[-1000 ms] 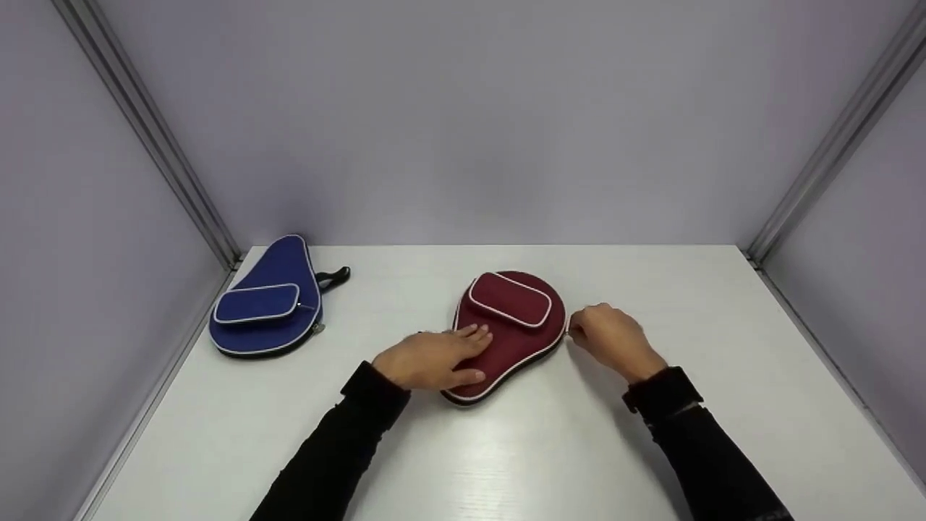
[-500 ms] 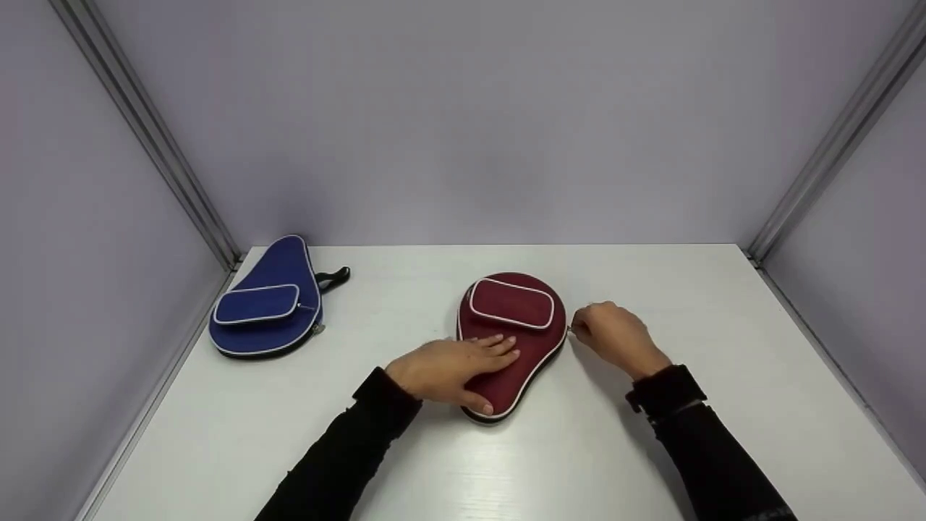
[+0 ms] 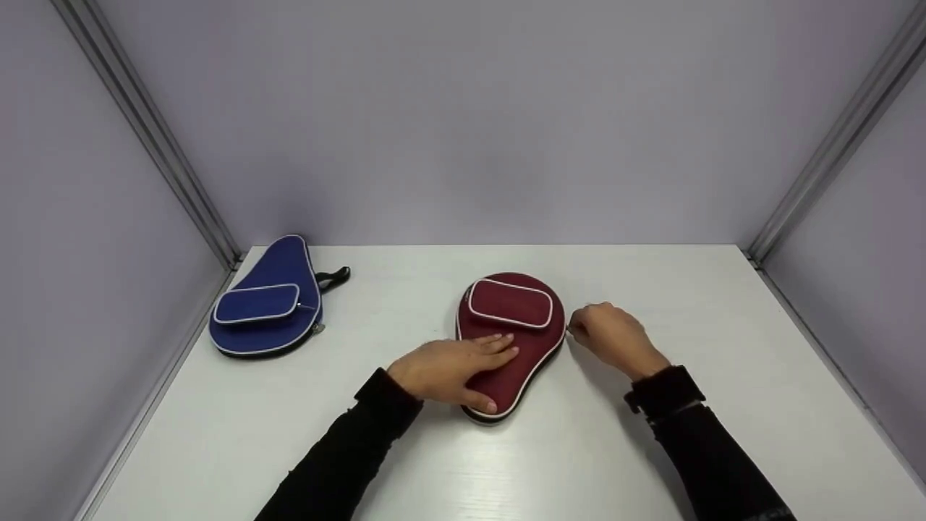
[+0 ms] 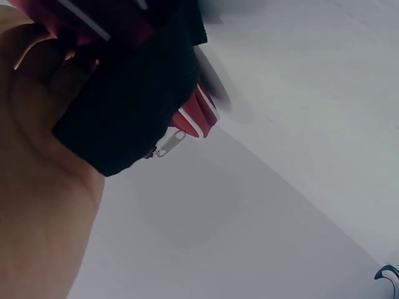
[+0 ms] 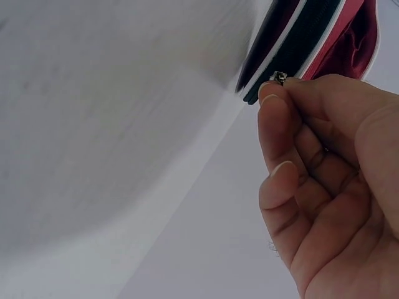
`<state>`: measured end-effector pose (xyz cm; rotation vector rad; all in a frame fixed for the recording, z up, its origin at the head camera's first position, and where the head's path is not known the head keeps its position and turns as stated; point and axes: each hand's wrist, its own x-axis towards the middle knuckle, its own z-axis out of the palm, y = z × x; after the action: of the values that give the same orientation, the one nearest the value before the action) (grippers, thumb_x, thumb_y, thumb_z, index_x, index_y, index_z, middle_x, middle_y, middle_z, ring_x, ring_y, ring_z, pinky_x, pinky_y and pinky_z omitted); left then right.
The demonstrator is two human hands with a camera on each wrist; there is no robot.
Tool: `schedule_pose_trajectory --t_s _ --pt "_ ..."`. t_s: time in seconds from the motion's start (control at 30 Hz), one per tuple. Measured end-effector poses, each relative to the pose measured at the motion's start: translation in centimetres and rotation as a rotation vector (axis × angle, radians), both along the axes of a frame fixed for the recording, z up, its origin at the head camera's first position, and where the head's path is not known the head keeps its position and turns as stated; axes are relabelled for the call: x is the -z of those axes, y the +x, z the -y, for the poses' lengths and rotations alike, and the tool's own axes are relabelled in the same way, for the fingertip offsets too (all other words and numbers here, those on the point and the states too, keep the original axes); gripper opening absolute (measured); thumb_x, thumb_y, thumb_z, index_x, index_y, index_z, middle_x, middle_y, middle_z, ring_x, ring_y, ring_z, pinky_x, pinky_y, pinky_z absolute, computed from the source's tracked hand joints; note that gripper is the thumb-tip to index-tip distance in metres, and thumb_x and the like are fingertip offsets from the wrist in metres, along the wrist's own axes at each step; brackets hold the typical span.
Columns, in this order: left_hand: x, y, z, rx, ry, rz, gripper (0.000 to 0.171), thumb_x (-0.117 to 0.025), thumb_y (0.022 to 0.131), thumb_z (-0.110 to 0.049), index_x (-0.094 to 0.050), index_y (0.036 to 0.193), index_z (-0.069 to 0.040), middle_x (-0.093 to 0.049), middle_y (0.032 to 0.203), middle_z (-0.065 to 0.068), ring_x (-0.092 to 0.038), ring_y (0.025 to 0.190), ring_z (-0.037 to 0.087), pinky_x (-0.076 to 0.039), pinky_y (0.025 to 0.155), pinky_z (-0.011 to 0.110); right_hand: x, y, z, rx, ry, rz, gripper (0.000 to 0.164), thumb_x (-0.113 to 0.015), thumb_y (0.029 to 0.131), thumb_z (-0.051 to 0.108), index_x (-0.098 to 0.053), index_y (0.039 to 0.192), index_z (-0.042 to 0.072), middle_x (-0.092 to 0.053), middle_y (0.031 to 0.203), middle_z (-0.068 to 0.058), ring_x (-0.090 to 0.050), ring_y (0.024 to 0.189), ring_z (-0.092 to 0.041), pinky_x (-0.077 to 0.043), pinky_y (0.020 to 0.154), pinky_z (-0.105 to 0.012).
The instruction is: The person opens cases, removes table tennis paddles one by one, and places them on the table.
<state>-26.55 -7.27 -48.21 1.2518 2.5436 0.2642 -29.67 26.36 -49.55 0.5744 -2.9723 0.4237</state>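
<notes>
A dark red table tennis paddle case (image 3: 532, 351) with white piping lies on the white table, its narrow end towards me. My left hand (image 3: 452, 370) rests on the lower part of it, fingers straight and thumb near the narrow end. At the case's right edge, my right hand (image 3: 611, 338) has its fingers curled in. The right wrist view shows thumb and index finger pinching a small metal zipper pull (image 5: 278, 78) on the case's dark side band. In the left wrist view, a dark fabric piece (image 4: 134, 103) partly hides the case, with another zipper pull (image 4: 170, 143) beside it.
A blue paddle case (image 3: 264, 304) with a pocket and a black strap (image 3: 334, 278) lies at the far left of the table (image 3: 405, 289). Grey panels (image 3: 492, 130) stand behind the table and along both sides.
The red case has turned so its narrow end points more towards me. My left hand has shifted slightly right and nearer with it. The right hand has barely moved.
</notes>
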Motion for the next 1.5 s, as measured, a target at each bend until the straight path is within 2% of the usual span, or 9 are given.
schedule_pose_trajectory --t_s 0.3,0.6,0.87,0.97,1.2,1.5 --pt "0.3 -0.2 0.3 -0.043 0.033 -0.004 0.098 -0.079 0.110 -0.057 -0.032 0.187 -0.021 -0.023 0.198 0.002 -0.024 0.185 0.020 -0.033 0.149 0.045 0.0 0.0 0.8 -0.034 -0.010 0.011 0.013 -0.081 0.108 0.009 -0.087 0.097 0.007 -0.082 0.089 -0.004 -0.062 0.076 -0.013 -0.058 0.067 -0.039" --pt "0.5 -0.1 0.2 -0.090 0.039 -0.043 0.097 -0.078 0.111 -0.059 -0.033 0.187 -0.020 -0.024 0.198 0.003 -0.028 0.184 0.022 -0.035 0.148 0.045 0.0 0.4 2.1 -0.086 -0.019 0.011 0.010 -0.083 0.106 0.007 -0.088 0.098 0.008 -0.086 0.092 -0.004 -0.069 0.079 -0.011 -0.064 0.072 -0.041" --pt "0.6 -0.1 -0.1 -0.128 0.036 -0.074 0.095 -0.075 0.112 -0.061 -0.034 0.187 -0.019 -0.026 0.197 0.004 -0.029 0.184 0.023 -0.037 0.147 0.045 0.1 0.9 3.2 -0.147 -0.038 0.024 0.008 -0.084 0.107 0.007 -0.092 0.108 0.008 -0.091 0.103 -0.006 -0.085 0.094 -0.021 -0.072 0.082 -0.047" --pt "0.7 -0.2 -0.2 -0.140 0.033 -0.083 0.095 -0.074 0.112 -0.062 -0.034 0.187 -0.019 -0.027 0.197 0.005 -0.029 0.184 0.024 -0.037 0.147 0.045 0.1 1.1 3.5 -0.163 -0.043 0.031 0.009 -0.084 0.107 0.008 -0.092 0.109 0.008 -0.091 0.105 -0.006 -0.086 0.096 -0.022 -0.072 0.083 -0.047" --pt "0.9 -0.5 -0.3 -0.162 0.050 -0.107 0.095 -0.074 0.112 -0.062 -0.037 0.185 -0.014 -0.030 0.195 0.011 -0.034 0.182 0.028 -0.039 0.146 0.047 0.2 1.4 4.1 -0.234 -0.009 -0.014 0.009 -0.083 0.106 0.005 -0.091 0.104 0.010 -0.089 0.098 -0.004 -0.083 0.090 -0.018 -0.069 0.078 -0.042" --pt "0.8 -0.5 -0.5 -0.236 0.070 -0.129 0.095 -0.073 0.112 -0.062 -0.038 0.184 -0.010 -0.032 0.194 0.015 -0.038 0.181 0.033 -0.043 0.143 0.051 0.3 2.0 5.1 -0.291 0.005 -0.020 0.007 -0.084 0.107 0.008 -0.091 0.104 0.009 -0.089 0.100 -0.002 -0.084 0.091 -0.017 -0.070 0.080 -0.038"
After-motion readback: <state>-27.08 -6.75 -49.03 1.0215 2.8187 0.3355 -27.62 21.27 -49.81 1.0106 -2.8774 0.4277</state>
